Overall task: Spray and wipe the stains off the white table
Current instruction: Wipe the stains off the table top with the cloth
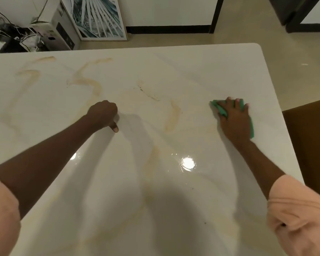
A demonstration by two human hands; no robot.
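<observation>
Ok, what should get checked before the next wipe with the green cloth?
1. Green cloth under the right hand: ok, fingers spread flat on it.
2. Left hand bracing on the white table: ok, curled, knuckles down.
3. Stains left: not ok, a tan streak lies between the hands, more far left.
4. Spray bottle within reach: cannot tell, none in view.
5. Surface wet: ok, glossy near the glare.

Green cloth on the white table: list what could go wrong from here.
1. The right hand presses the green cloth near the table edge, away from the tan stains; they may get missed.
2. The left hand leans on a surface that looks wet and glossy; it might slip or smear residue.
</observation>
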